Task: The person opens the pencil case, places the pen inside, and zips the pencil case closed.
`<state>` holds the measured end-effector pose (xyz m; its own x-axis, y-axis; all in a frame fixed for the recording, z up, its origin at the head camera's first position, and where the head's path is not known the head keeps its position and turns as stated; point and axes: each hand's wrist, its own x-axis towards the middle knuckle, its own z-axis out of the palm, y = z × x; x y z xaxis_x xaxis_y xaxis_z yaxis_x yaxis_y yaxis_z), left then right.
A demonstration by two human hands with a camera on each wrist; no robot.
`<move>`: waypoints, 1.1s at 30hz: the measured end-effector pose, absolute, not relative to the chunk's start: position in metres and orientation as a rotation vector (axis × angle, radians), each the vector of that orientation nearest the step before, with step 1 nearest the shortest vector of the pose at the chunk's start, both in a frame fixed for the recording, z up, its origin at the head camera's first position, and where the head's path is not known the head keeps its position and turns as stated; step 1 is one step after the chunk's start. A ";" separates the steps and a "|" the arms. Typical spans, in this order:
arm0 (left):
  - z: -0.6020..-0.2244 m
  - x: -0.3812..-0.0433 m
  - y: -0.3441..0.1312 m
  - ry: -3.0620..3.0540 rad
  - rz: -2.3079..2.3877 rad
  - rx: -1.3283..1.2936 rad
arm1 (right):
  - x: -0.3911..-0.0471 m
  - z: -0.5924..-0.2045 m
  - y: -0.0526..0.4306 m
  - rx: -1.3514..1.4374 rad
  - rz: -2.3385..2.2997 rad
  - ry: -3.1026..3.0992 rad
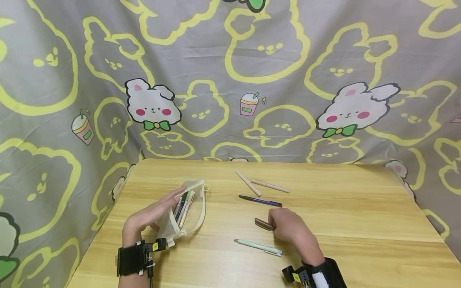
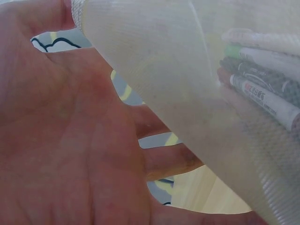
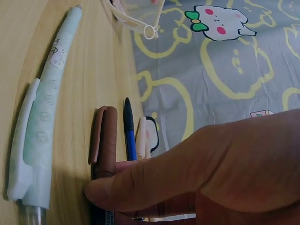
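A translucent zip pouch with a pale yellow edge stands tilted on the table, its mouth gaping to the right. My left hand holds it from the left, the thumb at one edge and the fingers spread behind it. Several pens and markers lie inside, and their white labels show through the mesh in the left wrist view. On the right, my right hand pinches a brown capped pen between thumb and fingers, low over the table. The cap end points away from the hand; the other end is hidden.
A pale green click pen lies nearer than the brown pen. Beyond it are a blue and black pen and two beige pens. Patterned grey cloth hangs behind and beside the wooden table.
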<state>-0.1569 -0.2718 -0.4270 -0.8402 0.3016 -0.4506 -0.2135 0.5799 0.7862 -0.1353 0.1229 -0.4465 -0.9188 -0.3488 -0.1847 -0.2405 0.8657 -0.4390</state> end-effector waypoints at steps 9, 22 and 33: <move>-0.427 -0.156 -0.272 2.261 1.223 0.070 | -0.136 -0.447 0.123 -0.413 -0.602 2.779; -0.427 -0.156 -0.273 2.255 1.241 0.081 | -0.139 -0.442 0.123 -0.382 -0.661 2.829; -0.428 -0.156 -0.273 2.266 1.233 0.069 | -0.141 -0.441 0.117 -0.426 -0.748 2.856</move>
